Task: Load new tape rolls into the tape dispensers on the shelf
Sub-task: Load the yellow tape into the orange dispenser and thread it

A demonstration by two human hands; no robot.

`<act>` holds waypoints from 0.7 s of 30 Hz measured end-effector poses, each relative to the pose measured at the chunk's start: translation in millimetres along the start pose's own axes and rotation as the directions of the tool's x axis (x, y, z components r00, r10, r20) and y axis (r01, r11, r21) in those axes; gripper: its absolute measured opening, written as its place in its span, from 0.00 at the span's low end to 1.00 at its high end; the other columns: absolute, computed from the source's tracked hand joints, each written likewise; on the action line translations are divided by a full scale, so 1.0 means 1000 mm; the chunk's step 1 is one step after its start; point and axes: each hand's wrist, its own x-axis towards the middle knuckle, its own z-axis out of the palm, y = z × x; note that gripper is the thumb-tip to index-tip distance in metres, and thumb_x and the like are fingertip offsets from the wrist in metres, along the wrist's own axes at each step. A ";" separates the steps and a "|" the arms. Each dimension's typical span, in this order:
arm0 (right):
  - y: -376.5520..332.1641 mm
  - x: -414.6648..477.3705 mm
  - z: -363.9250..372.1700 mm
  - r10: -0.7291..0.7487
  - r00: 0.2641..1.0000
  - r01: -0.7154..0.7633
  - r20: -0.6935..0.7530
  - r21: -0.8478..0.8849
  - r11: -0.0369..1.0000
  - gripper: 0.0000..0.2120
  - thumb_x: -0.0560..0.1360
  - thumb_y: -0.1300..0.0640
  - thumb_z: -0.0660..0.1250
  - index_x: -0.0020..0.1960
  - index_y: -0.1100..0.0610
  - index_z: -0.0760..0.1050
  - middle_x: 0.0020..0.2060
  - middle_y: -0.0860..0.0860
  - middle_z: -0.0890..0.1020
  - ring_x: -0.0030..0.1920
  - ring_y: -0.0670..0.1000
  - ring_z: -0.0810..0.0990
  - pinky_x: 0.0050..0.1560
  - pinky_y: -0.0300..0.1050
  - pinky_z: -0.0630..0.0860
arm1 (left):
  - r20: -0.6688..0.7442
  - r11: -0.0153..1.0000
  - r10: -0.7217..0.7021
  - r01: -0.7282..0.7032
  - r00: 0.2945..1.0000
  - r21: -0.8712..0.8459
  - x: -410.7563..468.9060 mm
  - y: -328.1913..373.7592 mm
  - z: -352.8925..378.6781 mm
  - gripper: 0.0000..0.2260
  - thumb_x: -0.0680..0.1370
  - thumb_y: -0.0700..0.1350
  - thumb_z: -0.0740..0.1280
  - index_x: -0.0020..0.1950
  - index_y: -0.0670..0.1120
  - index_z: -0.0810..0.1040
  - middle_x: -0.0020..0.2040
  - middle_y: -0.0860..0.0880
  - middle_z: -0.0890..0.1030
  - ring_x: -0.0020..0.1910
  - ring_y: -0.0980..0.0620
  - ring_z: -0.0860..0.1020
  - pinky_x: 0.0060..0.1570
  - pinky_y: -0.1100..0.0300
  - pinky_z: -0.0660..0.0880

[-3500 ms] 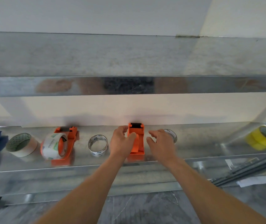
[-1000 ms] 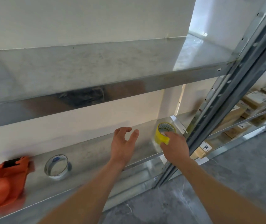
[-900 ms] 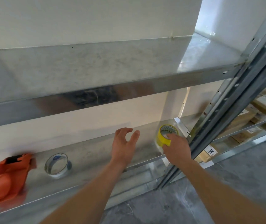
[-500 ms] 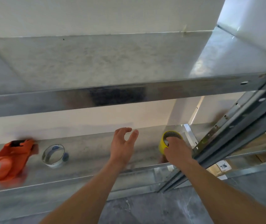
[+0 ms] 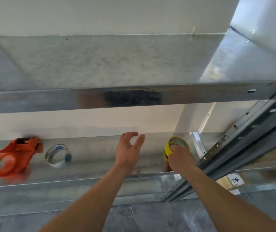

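A yellow tape roll (image 5: 168, 145) stands at the right end of the metal shelf (image 5: 100, 158). My right hand (image 5: 181, 158) grips it from the front, fingers curled over its rim. My left hand (image 5: 129, 151) hovers above the middle of the shelf, fingers loosely spread and holding nothing. An orange tape dispenser (image 5: 11, 158) with an empty hub lies at the far left of the shelf. Beside it stands a clear tape roll with blue print (image 5: 56, 155).
A second metal shelf (image 5: 117, 97) runs overhead, close above my hands. A slotted steel upright (image 5: 234, 148) slants down just right of the yellow roll. Cardboard boxes with a label (image 5: 235, 180) sit on the neighbouring rack at the lower right. Grey floor lies below.
My view has swung from the dispenser to the shelf's right end. My right hand reached the yellow roll and closed its fingers over it. My left hand stayed hovering.
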 end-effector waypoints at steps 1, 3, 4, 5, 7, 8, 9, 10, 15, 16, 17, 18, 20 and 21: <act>-0.001 0.000 0.000 0.004 1.000 -0.004 -0.005 0.044 0.999 0.16 0.76 0.61 0.58 0.62 0.54 0.76 0.58 0.56 0.81 0.58 0.60 0.79 0.58 0.52 0.77 | -0.003 1.000 0.002 -0.002 1.000 -0.006 0.000 0.000 0.000 0.16 0.78 0.56 0.65 0.61 0.48 0.78 0.64 0.53 0.74 0.57 0.57 0.71 0.53 0.61 0.65; -0.005 0.000 -0.001 0.018 0.999 -0.014 -0.026 0.127 0.992 0.17 0.77 0.58 0.58 0.64 0.54 0.75 0.59 0.57 0.80 0.59 0.61 0.78 0.60 0.52 0.75 | -0.011 1.000 0.004 -0.005 1.000 -0.015 -0.001 0.002 -0.001 0.16 0.78 0.55 0.65 0.60 0.48 0.78 0.63 0.52 0.74 0.57 0.57 0.71 0.53 0.62 0.65; -0.007 -0.001 -0.002 0.024 0.999 -0.015 -0.049 0.169 0.986 0.16 0.78 0.57 0.58 0.63 0.56 0.75 0.58 0.57 0.80 0.58 0.61 0.78 0.59 0.50 0.73 | -0.015 1.000 0.003 -0.003 1.000 -0.018 -0.001 0.002 -0.001 0.16 0.78 0.55 0.66 0.60 0.48 0.78 0.63 0.53 0.74 0.56 0.57 0.72 0.53 0.62 0.65; -0.010 -0.002 -0.004 0.030 0.997 -0.012 -0.076 0.228 0.974 0.14 0.79 0.56 0.58 0.60 0.58 0.76 0.56 0.58 0.81 0.55 0.60 0.78 0.56 0.48 0.72 | -0.017 1.000 0.001 -0.002 1.000 -0.021 -0.002 0.003 -0.001 0.16 0.78 0.56 0.66 0.60 0.48 0.78 0.63 0.53 0.75 0.56 0.57 0.72 0.53 0.62 0.65; -0.016 -0.005 -0.008 0.054 0.991 0.002 -0.120 0.423 0.906 0.10 0.79 0.57 0.59 0.49 0.60 0.77 0.45 0.58 0.81 0.46 0.56 0.76 0.46 0.46 0.70 | -0.016 1.000 0.003 -0.004 1.000 -0.030 -0.003 0.003 -0.001 0.16 0.78 0.56 0.66 0.60 0.48 0.78 0.62 0.53 0.75 0.57 0.56 0.72 0.54 0.61 0.66; -0.020 -0.007 -0.011 0.076 0.990 0.000 -0.118 0.540 0.842 0.09 0.78 0.58 0.60 0.41 0.60 0.75 0.38 0.56 0.79 0.41 0.55 0.74 0.41 0.45 0.68 | -0.014 1.000 0.006 -0.007 1.000 -0.030 -0.004 0.002 -0.001 0.16 0.78 0.56 0.66 0.60 0.48 0.78 0.62 0.53 0.75 0.58 0.56 0.73 0.55 0.60 0.66; -0.024 -0.009 -0.015 0.093 0.990 -0.005 -0.106 0.633 0.774 0.10 0.76 0.59 0.60 0.36 0.58 0.72 0.32 0.54 0.75 0.37 0.55 0.72 0.38 0.45 0.68 | -0.010 1.000 0.009 -0.009 1.000 -0.027 -0.005 0.003 -0.001 0.16 0.78 0.56 0.66 0.59 0.48 0.78 0.62 0.53 0.75 0.58 0.55 0.73 0.55 0.60 0.67; -0.028 -0.011 -0.017 0.103 0.990 -0.006 -0.095 0.706 0.708 0.09 0.74 0.59 0.62 0.34 0.58 0.70 0.31 0.53 0.73 0.35 0.55 0.71 0.37 0.47 0.68 | -0.006 1.000 0.009 -0.009 1.000 -0.023 -0.005 0.003 -0.001 0.15 0.78 0.56 0.66 0.59 0.49 0.78 0.61 0.53 0.76 0.58 0.55 0.73 0.55 0.60 0.67; -0.037 -0.014 -0.022 0.123 0.992 -0.037 -0.033 0.850 0.525 0.16 0.72 0.53 0.65 0.46 0.68 0.75 0.37 0.57 0.76 0.39 0.56 0.74 0.38 0.52 0.75 | 0.029 1.000 0.005 -0.005 1.000 -0.013 -0.009 0.008 -0.001 0.14 0.77 0.56 0.66 0.58 0.50 0.78 0.59 0.54 0.78 0.57 0.56 0.74 0.53 0.61 0.67; -0.038 -0.014 -0.022 0.120 0.992 -0.042 -0.024 0.858 0.513 0.15 0.74 0.54 0.66 0.47 0.68 0.76 0.39 0.58 0.77 0.40 0.56 0.75 0.39 0.52 0.77 | 0.034 1.000 0.005 -0.005 0.999 -0.009 -0.010 0.008 -0.001 0.14 0.77 0.56 0.66 0.58 0.50 0.78 0.59 0.54 0.78 0.57 0.56 0.74 0.53 0.61 0.67; -0.038 -0.014 -0.022 0.118 0.993 -0.047 -0.014 0.865 0.500 0.14 0.76 0.54 0.66 0.49 0.67 0.77 0.41 0.58 0.78 0.41 0.56 0.76 0.39 0.52 0.79 | 0.037 1.000 0.004 -0.004 0.999 -0.009 -0.010 0.008 -0.001 0.14 0.77 0.56 0.67 0.58 0.50 0.78 0.59 0.54 0.79 0.58 0.56 0.75 0.53 0.61 0.68; -0.039 -0.014 -0.022 0.114 0.993 -0.050 -0.007 0.872 0.486 0.14 0.77 0.53 0.67 0.49 0.65 0.78 0.43 0.59 0.79 0.42 0.57 0.77 0.39 0.51 0.80 | 0.044 1.000 0.001 0.000 0.999 -0.014 -0.011 0.008 -0.001 0.14 0.77 0.56 0.67 0.57 0.50 0.79 0.58 0.54 0.79 0.58 0.56 0.75 0.54 0.61 0.68; -0.040 -0.018 -0.022 0.102 0.995 -0.049 0.003 0.888 0.458 0.12 0.78 0.51 0.67 0.48 0.61 0.80 0.43 0.58 0.81 0.42 0.56 0.79 0.39 0.51 0.81 | 0.071 1.000 0.005 -0.006 0.997 0.013 -0.011 0.009 0.000 0.14 0.76 0.55 0.69 0.57 0.50 0.78 0.57 0.54 0.80 0.57 0.56 0.76 0.54 0.61 0.70; -0.042 -0.020 -0.022 0.093 0.996 -0.049 0.008 0.897 0.440 0.12 0.79 0.50 0.67 0.47 0.58 0.80 0.42 0.56 0.81 0.42 0.55 0.80 0.39 0.50 0.81 | 0.087 0.999 0.015 -0.018 0.996 0.042 -0.012 0.009 0.001 0.14 0.75 0.55 0.70 0.58 0.51 0.78 0.56 0.55 0.80 0.57 0.57 0.76 0.54 0.62 0.70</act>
